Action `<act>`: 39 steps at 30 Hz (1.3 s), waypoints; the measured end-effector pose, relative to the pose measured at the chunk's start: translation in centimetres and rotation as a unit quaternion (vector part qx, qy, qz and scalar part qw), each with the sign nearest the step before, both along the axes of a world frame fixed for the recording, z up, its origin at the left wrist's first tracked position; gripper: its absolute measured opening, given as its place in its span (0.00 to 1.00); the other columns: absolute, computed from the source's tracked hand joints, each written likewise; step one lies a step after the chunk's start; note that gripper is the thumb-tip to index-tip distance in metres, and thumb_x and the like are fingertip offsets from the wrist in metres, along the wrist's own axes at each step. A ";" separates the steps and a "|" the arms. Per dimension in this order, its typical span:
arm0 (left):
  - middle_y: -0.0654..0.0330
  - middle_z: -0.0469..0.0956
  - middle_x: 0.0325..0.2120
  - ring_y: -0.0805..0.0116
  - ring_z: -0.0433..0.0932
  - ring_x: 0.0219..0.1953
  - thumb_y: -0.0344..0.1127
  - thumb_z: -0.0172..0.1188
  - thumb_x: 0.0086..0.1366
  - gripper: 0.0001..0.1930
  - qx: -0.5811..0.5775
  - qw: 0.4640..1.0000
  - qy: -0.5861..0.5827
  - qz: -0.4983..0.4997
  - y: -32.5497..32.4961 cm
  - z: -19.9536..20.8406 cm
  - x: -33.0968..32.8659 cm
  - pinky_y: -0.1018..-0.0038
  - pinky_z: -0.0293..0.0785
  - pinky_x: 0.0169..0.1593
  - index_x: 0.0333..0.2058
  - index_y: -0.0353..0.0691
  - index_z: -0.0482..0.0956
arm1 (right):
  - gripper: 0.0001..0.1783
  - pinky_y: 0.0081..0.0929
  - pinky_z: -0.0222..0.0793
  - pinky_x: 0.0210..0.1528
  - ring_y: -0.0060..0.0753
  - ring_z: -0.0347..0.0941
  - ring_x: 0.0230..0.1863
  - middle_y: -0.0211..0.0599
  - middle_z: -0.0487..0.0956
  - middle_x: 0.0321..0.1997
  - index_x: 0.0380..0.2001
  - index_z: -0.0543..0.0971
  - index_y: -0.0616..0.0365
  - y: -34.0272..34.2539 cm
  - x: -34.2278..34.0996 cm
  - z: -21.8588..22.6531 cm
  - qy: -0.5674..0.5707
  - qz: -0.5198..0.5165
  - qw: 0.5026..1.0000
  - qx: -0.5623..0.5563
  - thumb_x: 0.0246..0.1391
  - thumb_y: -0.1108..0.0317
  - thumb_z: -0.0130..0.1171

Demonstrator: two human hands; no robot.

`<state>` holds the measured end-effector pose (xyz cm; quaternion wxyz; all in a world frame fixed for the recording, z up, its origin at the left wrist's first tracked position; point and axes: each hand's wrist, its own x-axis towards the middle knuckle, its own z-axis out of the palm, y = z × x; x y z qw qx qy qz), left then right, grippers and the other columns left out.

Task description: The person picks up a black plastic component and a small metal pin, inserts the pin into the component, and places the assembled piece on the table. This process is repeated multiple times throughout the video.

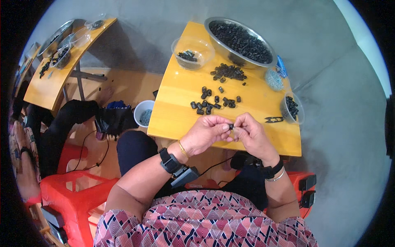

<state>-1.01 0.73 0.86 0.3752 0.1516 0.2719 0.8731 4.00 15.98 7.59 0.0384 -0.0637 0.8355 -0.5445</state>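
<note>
Close to the table's near edge, my left hand (pixel 207 133) pinches a small black cylindrical part (pixel 231 126) between thumb and fingers. My right hand (pixel 253 138) is closed at the same part from the other side, its thumb and forefinger touching it. Just beyond my hands lie several loose black cylinders (pixel 208 108) on the yellow table (pixel 173 113). Farther off is a denser pile of small black pieces (pixel 230 72). Black thread snips (pixel 274 120) lie to the right of my right hand. The fine detail of the held part is hidden by my fingertips.
A large metal bowl (pixel 269 64) of black pieces stands at the back, beside a clear bowl (pixel 177 61). On the right are a bundle of pale blue bits (pixel 274 80) and a clear tub (pixel 301 115). A white bucket (pixel 139 119) stands left; another person sits at a second table (pixel 39 92).
</note>
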 end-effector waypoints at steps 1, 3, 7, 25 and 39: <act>0.55 0.74 0.29 0.68 0.75 0.29 0.26 0.49 0.58 0.07 -0.026 1.000 0.003 -0.006 -0.1 0.1 0.0 0.73 0.74 0.38 0.35 0.32 0.71 | 0.03 0.16 0.64 0.27 0.15 0.64 0.24 0.26 0.65 0.23 0.27 0.64 0.59 0.2 -0.1 -0.1 -0.033 0.015 0.998 -0.049 0.49 0.77 0.46; 0.55 0.74 0.29 0.67 0.75 0.30 0.25 0.49 0.58 0.07 -0.019 1.000 0.009 -0.012 -0.2 0.1 0.1 0.73 0.74 0.38 0.35 0.32 0.71 | 0.03 0.16 0.64 0.26 0.15 0.64 0.24 0.26 0.65 0.23 0.27 0.64 0.59 0.3 -0.2 -0.4 -0.048 0.020 0.994 -0.096 0.49 0.77 0.46; 0.54 0.74 0.29 0.65 0.75 0.31 0.26 0.48 0.58 0.07 -0.013 1.000 0.011 -0.006 -0.1 0.3 0.0 0.73 0.74 0.39 0.35 0.32 0.70 | 0.04 0.15 0.64 0.27 0.16 0.64 0.25 0.26 0.65 0.25 0.28 0.64 0.58 0.4 -0.6 -1.3 -0.065 0.017 0.986 -0.155 0.50 0.76 0.47; 0.64 0.73 0.27 0.74 0.72 0.30 0.34 0.51 0.58 0.08 0.089 0.993 -0.058 -0.049 -0.8 -0.4 -0.3 0.69 0.70 0.42 0.35 0.41 0.73 | 0.14 0.37 0.59 0.47 0.49 0.66 0.42 0.54 0.73 0.34 0.32 0.76 0.63 12.6 -12.2 -3.2 -0.078 0.098 0.628 0.768 0.42 0.69 0.46; 0.63 0.73 0.26 0.74 0.69 0.26 0.33 0.52 0.57 0.09 0.073 0.995 -0.060 -0.040 -0.9 0.0 -0.2 0.69 0.70 0.41 0.37 0.38 0.73 | 0.08 0.38 0.63 0.38 0.52 0.67 0.35 0.54 0.72 0.30 0.29 0.71 0.63 8.1 -14.1 -1.5 0.143 -0.067 0.901 0.405 0.42 0.73 0.50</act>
